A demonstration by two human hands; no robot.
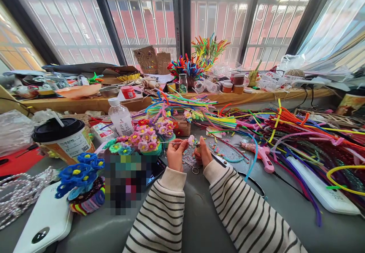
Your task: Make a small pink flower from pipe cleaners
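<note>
Striped sleeves (pixel 199 211) reach over the grey table (pixel 199 222); left hand (pixel 175 155) and right hand (pixel 203 153), fingers closed, pinch 1 small pink flower (pixel 191 140) above scissors (pixel 192 166), mid-table.

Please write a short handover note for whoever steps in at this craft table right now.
Left hand: fingers pinched on a thin stem that carries a small pink flower, held above the grey table.
Right hand: closed around a small tool whose dark handles stick out toward the sleeve; its tip sits by the flower.
Small scissors lie under the hands, a pink glue gun to the right.
Done: finished pink flowers stand just left.
Left: the loose pipe cleaners to the right remain unshaped.
</note>
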